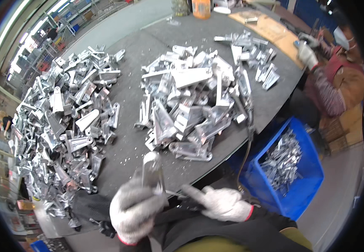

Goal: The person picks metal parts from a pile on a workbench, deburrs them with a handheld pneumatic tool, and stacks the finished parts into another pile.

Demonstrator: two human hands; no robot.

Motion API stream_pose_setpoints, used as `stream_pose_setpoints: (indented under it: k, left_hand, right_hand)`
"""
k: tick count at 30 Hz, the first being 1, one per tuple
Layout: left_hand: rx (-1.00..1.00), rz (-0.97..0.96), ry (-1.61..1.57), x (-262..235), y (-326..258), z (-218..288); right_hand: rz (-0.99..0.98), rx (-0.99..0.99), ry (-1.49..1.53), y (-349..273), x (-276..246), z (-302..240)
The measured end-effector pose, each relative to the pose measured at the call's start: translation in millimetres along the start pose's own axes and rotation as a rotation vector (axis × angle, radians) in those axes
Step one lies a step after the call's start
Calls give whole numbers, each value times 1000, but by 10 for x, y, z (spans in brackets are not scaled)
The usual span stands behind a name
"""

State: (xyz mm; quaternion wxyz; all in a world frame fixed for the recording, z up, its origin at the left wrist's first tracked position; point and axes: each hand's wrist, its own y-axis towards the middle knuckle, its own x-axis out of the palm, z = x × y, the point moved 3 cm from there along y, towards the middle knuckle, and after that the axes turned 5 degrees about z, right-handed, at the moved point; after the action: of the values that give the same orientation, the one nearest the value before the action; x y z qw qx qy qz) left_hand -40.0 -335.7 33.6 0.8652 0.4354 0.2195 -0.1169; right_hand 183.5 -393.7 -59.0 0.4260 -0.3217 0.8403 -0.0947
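My left hand (133,209), in a white knit glove with a red cuff, is closed round a silver metal bracket (151,171) and holds it upright at the near table edge. My right hand (226,204), gloved the same way, has its index finger stretched toward the bracket. Its other fingers are curled on a thin tool with a metal blade (172,193), whose tip reaches the bracket's lower end. Motion blurs the tool and fingertips, so its exact kind does not show. Just beyond my hands lies a heap of similar brackets (190,105).
A larger bracket heap (64,122) covers the dark table's (127,147) left side; a small pile (255,54) lies far right. A blue bin (312,178) of metal pieces stands right. An orange container (201,9) and cardboard (270,31) are at the back. Another gloved person (337,80) works at right.
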Motion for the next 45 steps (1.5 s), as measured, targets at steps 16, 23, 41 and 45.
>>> stream_pose_setpoints:
  k: [16, 23, 41, 45]
  left_hand:
    - [-72, 197, 393, 885, 1673, -1040]
    - [-926, -500, 1421, -821, 815, -2111]
    - [-701, 360, 688, -755, 125, -1217]
    - [-526, 5, 47, -276, -304, -955]
  right_hand:
    - [171, -110, 206, 816, -269, -95]
    - [228, -406, 285, 916, -297, -91]
    - [279, -461, 614, 751, -13, 77]
    - [196, -86, 437, 324, -124, 142]
